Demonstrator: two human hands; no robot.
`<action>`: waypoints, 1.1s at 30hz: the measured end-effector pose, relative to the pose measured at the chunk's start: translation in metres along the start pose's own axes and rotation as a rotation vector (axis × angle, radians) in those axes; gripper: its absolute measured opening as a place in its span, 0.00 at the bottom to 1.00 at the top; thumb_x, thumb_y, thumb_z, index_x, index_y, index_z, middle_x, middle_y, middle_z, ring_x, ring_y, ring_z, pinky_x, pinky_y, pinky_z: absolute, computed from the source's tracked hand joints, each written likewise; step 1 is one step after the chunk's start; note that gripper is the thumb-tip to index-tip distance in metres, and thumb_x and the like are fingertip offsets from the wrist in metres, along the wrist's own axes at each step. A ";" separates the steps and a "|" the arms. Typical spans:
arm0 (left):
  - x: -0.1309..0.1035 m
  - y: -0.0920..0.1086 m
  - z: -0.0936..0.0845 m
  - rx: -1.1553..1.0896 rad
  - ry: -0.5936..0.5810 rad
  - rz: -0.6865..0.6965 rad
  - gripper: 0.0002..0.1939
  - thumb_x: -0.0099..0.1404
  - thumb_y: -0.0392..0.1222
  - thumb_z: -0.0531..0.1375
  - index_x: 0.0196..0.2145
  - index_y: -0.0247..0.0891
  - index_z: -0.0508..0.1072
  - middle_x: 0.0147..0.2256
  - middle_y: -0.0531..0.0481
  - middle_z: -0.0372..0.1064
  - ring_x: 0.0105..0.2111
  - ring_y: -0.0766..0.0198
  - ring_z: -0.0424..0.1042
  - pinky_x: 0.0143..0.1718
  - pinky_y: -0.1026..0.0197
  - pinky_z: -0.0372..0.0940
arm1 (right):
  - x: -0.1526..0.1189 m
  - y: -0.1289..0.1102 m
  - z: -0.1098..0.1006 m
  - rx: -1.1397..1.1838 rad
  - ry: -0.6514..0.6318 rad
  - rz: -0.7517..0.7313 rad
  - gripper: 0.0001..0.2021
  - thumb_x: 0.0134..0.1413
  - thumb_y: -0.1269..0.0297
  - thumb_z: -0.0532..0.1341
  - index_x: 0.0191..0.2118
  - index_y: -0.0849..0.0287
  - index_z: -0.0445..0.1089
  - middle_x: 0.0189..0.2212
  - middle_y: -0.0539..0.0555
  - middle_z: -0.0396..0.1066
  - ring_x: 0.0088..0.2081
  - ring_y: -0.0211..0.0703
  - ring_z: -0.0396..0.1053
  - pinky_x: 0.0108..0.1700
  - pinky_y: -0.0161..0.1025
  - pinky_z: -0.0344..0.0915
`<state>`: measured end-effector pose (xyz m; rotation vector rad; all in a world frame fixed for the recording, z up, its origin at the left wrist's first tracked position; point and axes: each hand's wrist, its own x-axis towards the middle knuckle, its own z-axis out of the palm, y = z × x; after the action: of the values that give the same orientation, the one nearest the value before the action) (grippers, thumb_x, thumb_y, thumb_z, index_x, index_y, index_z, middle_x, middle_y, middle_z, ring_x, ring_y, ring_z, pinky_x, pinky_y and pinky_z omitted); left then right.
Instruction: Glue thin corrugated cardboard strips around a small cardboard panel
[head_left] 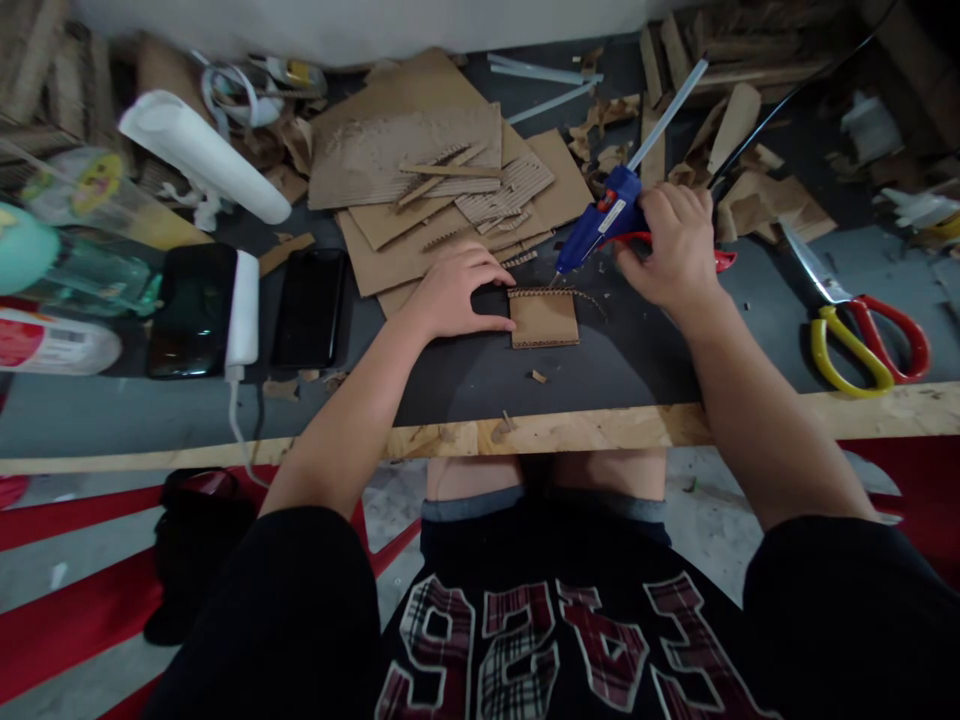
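Observation:
My right hand [671,245] is wrapped round the handle of a blue glue gun [600,222], with a pale glue stick [667,115] jutting from its back. The gun's nozzle points down at the upper edge of a small cardboard rectangle [544,320], where a thin corrugated strip [589,297] lies, its right end curling past the corner. At the left side of the cardboard, my left hand [465,290] has thumb and fingers apart, their tips at its left edge.
Cardboard sheets and scraps [405,150] are piled behind the hands. Red-and-yellow scissors [862,330] lie at right. At left are a black phone [309,308], a white power bank [243,305], a white roll [206,155] and bottles. The table's wooden edge [525,435] runs in front.

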<state>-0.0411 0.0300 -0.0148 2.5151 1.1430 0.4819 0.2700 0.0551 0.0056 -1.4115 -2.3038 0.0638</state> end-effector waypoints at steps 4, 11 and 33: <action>0.000 0.000 -0.002 -0.006 -0.032 0.005 0.34 0.53 0.67 0.67 0.50 0.43 0.75 0.48 0.41 0.71 0.55 0.45 0.66 0.58 0.44 0.61 | -0.001 0.001 0.002 -0.021 0.018 -0.016 0.18 0.62 0.52 0.53 0.54 0.54 0.63 0.50 0.62 0.69 0.55 0.63 0.63 0.56 0.62 0.56; 0.000 0.004 -0.005 -0.011 -0.067 -0.014 0.35 0.53 0.69 0.65 0.50 0.42 0.74 0.48 0.41 0.70 0.56 0.44 0.64 0.59 0.44 0.59 | -0.002 0.000 0.004 -0.065 0.035 -0.047 0.17 0.63 0.53 0.52 0.54 0.53 0.62 0.50 0.58 0.69 0.57 0.62 0.64 0.57 0.64 0.58; 0.001 0.003 -0.004 -0.024 -0.059 -0.016 0.35 0.52 0.68 0.66 0.50 0.43 0.75 0.48 0.42 0.70 0.55 0.46 0.65 0.59 0.45 0.60 | -0.003 -0.005 -0.002 -0.106 0.087 -0.086 0.16 0.65 0.51 0.51 0.51 0.53 0.64 0.50 0.55 0.70 0.55 0.58 0.67 0.56 0.66 0.60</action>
<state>-0.0405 0.0294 -0.0102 2.4806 1.1279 0.4127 0.2678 0.0497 0.0081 -1.3359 -2.3225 -0.1453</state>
